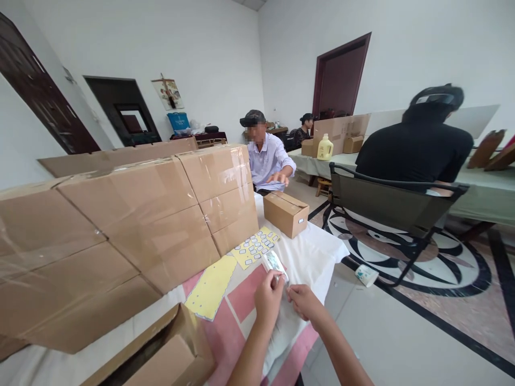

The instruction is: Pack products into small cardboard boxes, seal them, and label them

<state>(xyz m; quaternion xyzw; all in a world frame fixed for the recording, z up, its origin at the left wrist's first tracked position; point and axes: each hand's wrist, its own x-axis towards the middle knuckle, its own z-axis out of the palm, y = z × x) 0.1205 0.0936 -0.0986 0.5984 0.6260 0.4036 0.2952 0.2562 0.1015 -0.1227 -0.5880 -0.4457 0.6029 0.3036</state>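
My left hand [270, 292] pinches the near end of a small white packet [274, 261] with a teal print, held over the cloth-covered table. Just right of it, my right hand [304, 301] is closed in a pinch near the same end; what its fingertips hold is too small to make out. Beyond the packet lies a yellow sheet of small white labels [257, 246] with dark outlines. A second yellow sheet [212, 287], mostly bare, lies to the left of my hands. Farther back stands a closed cardboard box [286, 213] with a small label on its end.
Stacked, taped cartons [153, 214] wall off the table's left side. An open cardboard box [161, 354] sits at the near left. A person in a light shirt [270, 161] sits across. Right are a chair [386, 203] with a seated person and a paper cup [367, 275] on the floor.
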